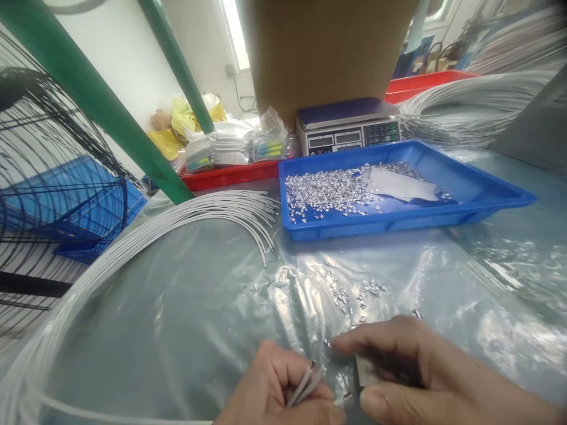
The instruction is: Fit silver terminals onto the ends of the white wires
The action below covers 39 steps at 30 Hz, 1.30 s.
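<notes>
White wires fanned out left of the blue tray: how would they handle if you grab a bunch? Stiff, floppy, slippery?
The white wires sweep in one long even curve, so probably springy rather than limp. They look thin, likely light, and a bunch would splay at the loose ends. They lie on the glossy plastic sheet, so a push would probably slide them.

Both hands low in view, close together, nearly touching at the thumbs.

Left hand [277, 389]: curled into a loose fist, knuckles up, fingers folded inward toward the palm. Thumb and forefinger pinched tight together. Wrist out of view below the edge.

Right hand [398, 372]: palm down, back of hand toward the camera. Forefinger stretched out to the left, tip pressed down. Thumb lies flat along the lower edge, nail visible, pointing left. Remaining fingers bent under. Forearm runs off to the lower right corner.
</notes>
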Each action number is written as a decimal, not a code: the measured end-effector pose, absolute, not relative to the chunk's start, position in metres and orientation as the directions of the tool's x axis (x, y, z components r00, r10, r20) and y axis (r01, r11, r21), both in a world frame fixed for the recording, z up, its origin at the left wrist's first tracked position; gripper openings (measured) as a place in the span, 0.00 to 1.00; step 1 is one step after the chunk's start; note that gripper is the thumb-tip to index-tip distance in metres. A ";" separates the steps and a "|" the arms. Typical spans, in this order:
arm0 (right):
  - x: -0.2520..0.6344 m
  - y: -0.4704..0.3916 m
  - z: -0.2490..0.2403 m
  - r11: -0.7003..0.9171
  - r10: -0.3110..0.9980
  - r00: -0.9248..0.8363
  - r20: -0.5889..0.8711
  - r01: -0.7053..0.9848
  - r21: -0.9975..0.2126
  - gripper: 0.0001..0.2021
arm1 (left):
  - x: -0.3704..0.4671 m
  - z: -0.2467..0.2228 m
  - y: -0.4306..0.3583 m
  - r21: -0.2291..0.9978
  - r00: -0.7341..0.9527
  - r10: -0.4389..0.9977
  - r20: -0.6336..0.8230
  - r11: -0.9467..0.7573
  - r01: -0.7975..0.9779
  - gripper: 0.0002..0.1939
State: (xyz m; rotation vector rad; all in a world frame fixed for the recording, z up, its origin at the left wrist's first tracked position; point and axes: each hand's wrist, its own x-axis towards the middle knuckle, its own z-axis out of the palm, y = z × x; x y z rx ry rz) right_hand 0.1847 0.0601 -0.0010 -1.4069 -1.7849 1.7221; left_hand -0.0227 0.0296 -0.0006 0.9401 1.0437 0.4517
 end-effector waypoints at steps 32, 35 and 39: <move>0.173 0.068 -0.002 -0.078 0.365 -0.870 -0.332 0.326 -0.942 0.11 | -0.029 -0.009 0.025 0.724 0.608 0.518 -0.601 0.675 0.140 0.16; 0.174 0.065 -0.002 -0.015 0.406 -0.861 -0.306 0.329 -0.944 0.11 | -0.028 -0.007 0.026 0.730 0.606 0.524 -0.599 0.668 0.144 0.13; 0.170 0.064 -0.001 -0.098 0.420 -0.841 -0.342 0.332 -0.938 0.10 | -0.027 -0.001 0.028 0.750 0.607 0.534 -0.588 0.642 0.162 0.12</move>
